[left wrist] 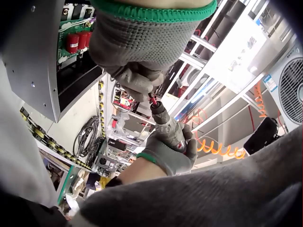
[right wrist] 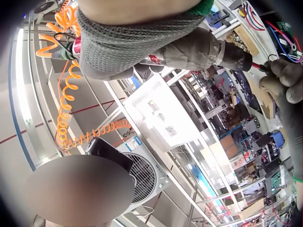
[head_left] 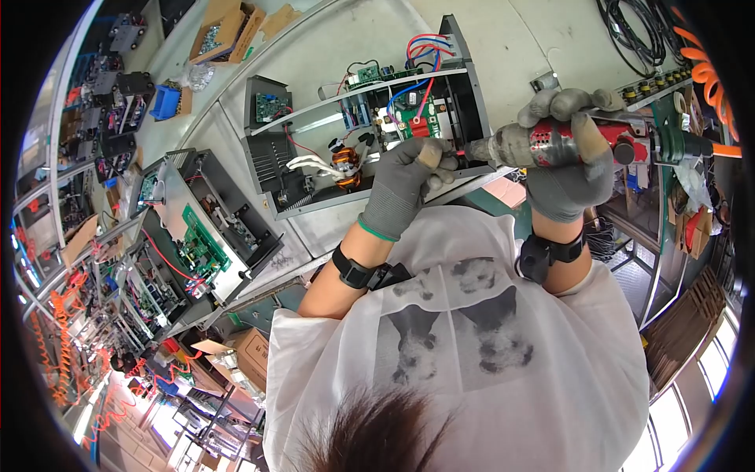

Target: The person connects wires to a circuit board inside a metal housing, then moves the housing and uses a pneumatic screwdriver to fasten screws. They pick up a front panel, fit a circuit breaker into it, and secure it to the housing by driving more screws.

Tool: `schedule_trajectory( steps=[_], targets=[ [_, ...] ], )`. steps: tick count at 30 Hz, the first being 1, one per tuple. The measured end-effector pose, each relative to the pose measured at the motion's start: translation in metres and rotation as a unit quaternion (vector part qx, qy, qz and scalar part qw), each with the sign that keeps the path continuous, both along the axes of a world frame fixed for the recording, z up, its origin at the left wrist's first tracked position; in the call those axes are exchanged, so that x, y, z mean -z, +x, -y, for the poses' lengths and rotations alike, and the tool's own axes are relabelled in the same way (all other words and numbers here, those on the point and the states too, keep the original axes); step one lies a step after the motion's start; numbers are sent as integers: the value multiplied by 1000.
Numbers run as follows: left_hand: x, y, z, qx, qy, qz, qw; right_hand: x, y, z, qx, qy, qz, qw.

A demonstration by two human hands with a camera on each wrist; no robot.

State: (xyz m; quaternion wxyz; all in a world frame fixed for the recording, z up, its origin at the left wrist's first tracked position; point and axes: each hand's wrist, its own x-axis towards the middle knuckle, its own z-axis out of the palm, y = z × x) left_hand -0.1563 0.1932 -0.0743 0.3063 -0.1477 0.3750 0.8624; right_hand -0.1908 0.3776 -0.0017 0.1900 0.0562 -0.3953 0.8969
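A red and grey air screwdriver [head_left: 549,146] lies level in my right hand [head_left: 578,185], whose gloved fingers wrap round its body. Its nose, bound in worn tape, points left toward my left hand [head_left: 403,179]. The thumb and fingers of that gloved hand pinch the red-shanked bit [right wrist: 257,66] at its end; the very tip is hidden among the fingertips. Behind the left hand stands an open black metal chassis [head_left: 287,211]. Inside it are a copper-wound coil [head_left: 346,167], green circuit boards [head_left: 271,107], and red and blue wires [head_left: 429,79].
A second open chassis [head_left: 263,252] stands to the left on the bench. Further back are a cardboard box of small parts [head_left: 228,35] and a blue bin [head_left: 165,102]. Black cable [head_left: 633,35] lies coiled at the back right. An orange coiled air hose [head_left: 712,75] hangs at the right.
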Motion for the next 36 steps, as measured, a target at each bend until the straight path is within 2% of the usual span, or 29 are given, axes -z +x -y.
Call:
schedule_trajectory(
  steps=[2, 6, 8, 9, 10, 11, 12, 13, 14, 15, 16, 18, 19, 20, 21, 22, 23, 24, 25, 26, 28, 30, 31, 32, 33, 34, 35, 36],
  targets=[
    [-10, 1, -7, -23, -140, -100, 985, -4, 0, 1, 10, 7, 20, 1000],
    [-9, -4, -6, -15, -103, -91, 990, -2, -1, -4, -17, -18, 7, 1000],
    [-23, -16, -6, -9, 22, 99, 995, 0, 0, -9, -37, -42, 8, 998],
    [-15, -19, -3, -7, 21, 100, 995, 0, 1, -11, -35, -43, 8, 998],
    [-1, -23, 1, -2, -272, -51, 961, 0, 0, -14, -8, -39, 24, 999],
    [9, -28, 3, 3, -534, -198, 822, 0, 0, -17, 18, -34, 39, 998],
    [11, -33, 2, 5, -535, -198, 821, 2, -1, -20, 19, -36, 40, 998],
    [12, -39, 1, 84, -643, -241, 722, 4, -3, -23, 34, -32, 43, 998],
    [14, -44, 0, 162, -731, -276, 602, 6, -4, -26, 49, -29, 48, 997],
    [22, -49, -3, 143, -722, -269, 621, 7, -4, -27, 52, -28, 45, 997],
    [26, -50, -3, 145, -722, -272, 619, 9, -4, -28, 55, -30, 43, 997],
    [29, -52, -5, 85, -729, -323, 598, 11, -2, -31, 69, -15, 17, 997],
    [20, -56, -2, 125, -589, -196, 774, 13, -2, -33, 73, -16, 18, 997],
    [22, -62, 1, 129, -589, -197, 773, 14, -2, -35, 81, -9, 22, 996],
    [25, -68, 4, 115, -387, 2, 915, 15, -1, -37, 87, -3, 26, 996],
    [29, -73, 5, 89, -148, 202, 964, 15, -1, -38, 89, -5, 28, 996],
    [35, -74, 6, 13, -38, 270, 962, 15, -2, -38, 101, -6, 40, 994],
    [41, -72, 9, 14, -40, 271, 962, 16, -2, -39, 112, -8, 53, 992],
    [47, -69, 14, -5, 114, 290, 950, 17, -2, -40, 114, -9, 55, 992],
    [51, -68, 17, -24, 266, 302, 915, 19, -2, -41, 118, -12, 57, 991],
    [51, -66, 17, -42, 273, 320, 906, 20, -1, -43, 122, -15, 61, 991],
    [58, -66, 20, 39, 50, 211, 975, 19, -3, -42, 117, -5, 62, 991],
    [60, -65, 15, 39, 49, 212, 975, 20, -4, -41, 116, -6, 63, 991],
    [61, -64, 4, 69, -208, 74, 973, 22, -6, -40, 117, 2, 67, 991],
    [60, -62, -6, 94, -447, -69, 887, 23, -7, -39, 117, 12, 71, 991],
    [56, -63, -12, 93, -448, -67, 887, 24, -9, -36, 115, 11, 72, 991],
    [50, -67, -17, 113, -560, -153, 806, 26, -11, -33, 115, 7, 67, 991],
    [44, -70, -22, 132, -657, -234, 704, 27, -12, -31, 116, 3, 61, 991]
  ],
)
